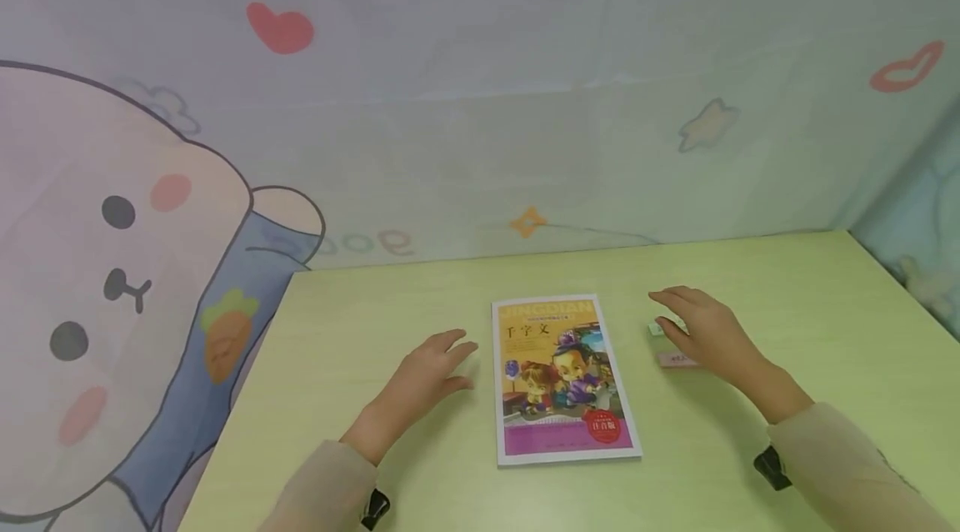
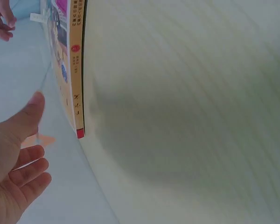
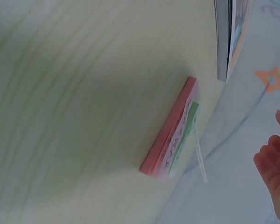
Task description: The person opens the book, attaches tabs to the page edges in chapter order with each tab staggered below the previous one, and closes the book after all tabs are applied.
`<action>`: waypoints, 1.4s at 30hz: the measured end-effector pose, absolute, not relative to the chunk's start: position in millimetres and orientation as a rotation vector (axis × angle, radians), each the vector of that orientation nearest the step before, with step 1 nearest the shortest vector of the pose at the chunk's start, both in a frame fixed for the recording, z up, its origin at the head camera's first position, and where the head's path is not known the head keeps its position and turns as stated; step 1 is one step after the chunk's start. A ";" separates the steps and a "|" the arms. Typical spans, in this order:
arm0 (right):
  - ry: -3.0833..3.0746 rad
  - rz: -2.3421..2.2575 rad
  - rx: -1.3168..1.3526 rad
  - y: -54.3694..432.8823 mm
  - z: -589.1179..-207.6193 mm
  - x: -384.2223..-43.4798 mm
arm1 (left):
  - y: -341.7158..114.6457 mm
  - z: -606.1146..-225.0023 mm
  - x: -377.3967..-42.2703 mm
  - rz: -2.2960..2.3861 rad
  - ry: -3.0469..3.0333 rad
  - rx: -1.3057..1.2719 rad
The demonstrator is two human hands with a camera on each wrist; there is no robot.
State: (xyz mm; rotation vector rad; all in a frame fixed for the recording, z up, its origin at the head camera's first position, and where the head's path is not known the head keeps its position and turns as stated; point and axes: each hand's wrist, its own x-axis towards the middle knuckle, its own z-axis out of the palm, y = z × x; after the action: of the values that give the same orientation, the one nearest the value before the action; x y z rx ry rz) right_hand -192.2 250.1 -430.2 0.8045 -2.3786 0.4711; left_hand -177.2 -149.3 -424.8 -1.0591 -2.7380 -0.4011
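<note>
Fingers loosely apart on both sides, your left hand hovers just beside the book, inward from the far edge of the surface, and your right hand near the pink-and-green stack, closer to its right edge.

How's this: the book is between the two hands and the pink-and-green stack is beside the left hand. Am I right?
Not quite: the head view shows the pink-and-green stack beside the right hand, not the left hand. The book is between the two hands.
</note>
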 end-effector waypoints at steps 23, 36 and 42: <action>-2.823 0.991 0.549 198.9 -464.8 -200.5 | -85.2 -451.2 -171.9 -0.338 -2.779 -1.578; -2.869 1.259 0.177 183.0 -459.9 -200.6 | -84.1 -451.0 -170.2 -0.370 -2.854 -1.549; -2.896 1.346 0.032 176.6 -458.2 -199.9 | -83.6 -452.0 -169.6 -0.374 -2.825 -1.563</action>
State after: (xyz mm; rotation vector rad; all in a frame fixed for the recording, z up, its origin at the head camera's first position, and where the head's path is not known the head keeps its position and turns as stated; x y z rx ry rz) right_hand -199.9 176.6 -458.2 0.0324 -2.8963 1.3460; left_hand -169.6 -83.6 -452.0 -1.5635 -2.8254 -0.3738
